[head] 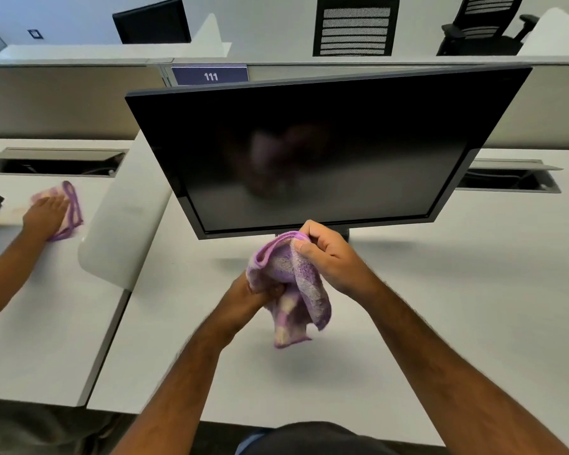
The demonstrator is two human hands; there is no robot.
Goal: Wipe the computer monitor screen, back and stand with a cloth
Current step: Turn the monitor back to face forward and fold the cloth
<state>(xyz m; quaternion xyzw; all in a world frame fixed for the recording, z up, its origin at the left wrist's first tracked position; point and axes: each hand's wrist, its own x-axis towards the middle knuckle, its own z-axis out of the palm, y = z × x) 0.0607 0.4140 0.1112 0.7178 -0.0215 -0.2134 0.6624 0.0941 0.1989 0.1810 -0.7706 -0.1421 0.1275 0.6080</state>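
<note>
Holding purple cloth (293, 287) in both hands, below the monitor (309, 152). My right hand (329, 257) pinches its top hem; my left hand (253, 293) grips its lower bunch.

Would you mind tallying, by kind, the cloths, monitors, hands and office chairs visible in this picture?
Purple cloths: 2, the held cloth and the neighbour's cloth
Monitors: 2, the near monitor and the far monitor
Hands: 3, left hand, right hand, neighbour's hand
Office chairs: 2, middle chair, right chair
Total: 9
</note>
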